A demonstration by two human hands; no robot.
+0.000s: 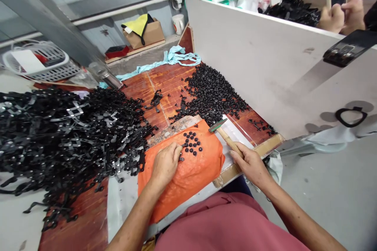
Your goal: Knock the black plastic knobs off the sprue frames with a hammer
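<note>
My left hand (pixel 165 163) rests on an orange cloth (pixel 191 172) with its fingers curled on a small black part at the cloth's upper left. Several small black round parts (pixel 192 143) lie in a cluster on the cloth just right of those fingers. My right hand (pixel 249 161) grips the wooden handle of a small hammer (pixel 224 133), whose metal head points up and left, near the cloth's upper right corner.
A big heap of black strap-like pieces (pixel 64 133) fills the left of the red wooden table (pixel 165 86). A pile of small black caps (pixel 212 94) lies along a white board (pixel 265 62). Behind it, another person's hands (pixel 341 11) hold a phone.
</note>
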